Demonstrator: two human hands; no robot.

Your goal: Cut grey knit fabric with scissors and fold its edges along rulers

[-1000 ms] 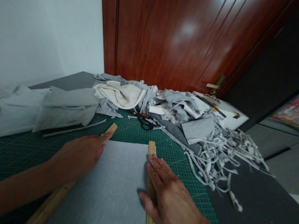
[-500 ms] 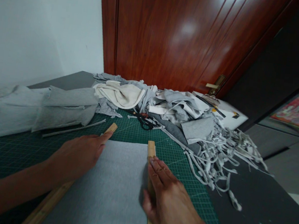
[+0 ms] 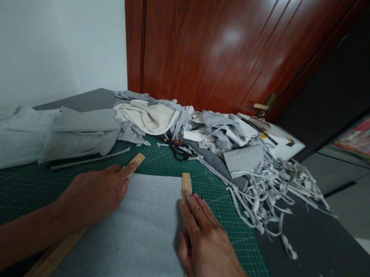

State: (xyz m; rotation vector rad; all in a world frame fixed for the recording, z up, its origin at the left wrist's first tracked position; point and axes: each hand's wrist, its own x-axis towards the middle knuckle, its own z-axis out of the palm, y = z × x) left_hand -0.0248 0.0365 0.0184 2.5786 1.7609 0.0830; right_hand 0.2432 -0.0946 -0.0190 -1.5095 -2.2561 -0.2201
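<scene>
A grey fabric piece (image 3: 139, 236) lies on the green cutting mat (image 3: 242, 249). Along its left edge runs a wooden strip (image 3: 55, 259), slanted, and my left hand (image 3: 93, 194) grips it near its far end, index finger stretched along the wood. A second wooden strip (image 3: 186, 183) lies along the fabric's right edge. My right hand (image 3: 208, 240) is wrapped over that one, fingers together on top and thumb on the fabric side. The palms hide the middle parts of both strips.
Black scissors (image 3: 179, 150) lie beyond the fabric, before heaped cloth (image 3: 220, 127) and a cream cloth (image 3: 149, 117). Folded grey garments (image 3: 81, 132) are at the left. Tangled fabric strips (image 3: 265, 202) spread over the right side of the dark table (image 3: 319, 254).
The right strip's near end has shifted slightly right with my right hand. The fabric shows more ripples, and its near right corner sits a little higher. My left hand is almost unmoved.
</scene>
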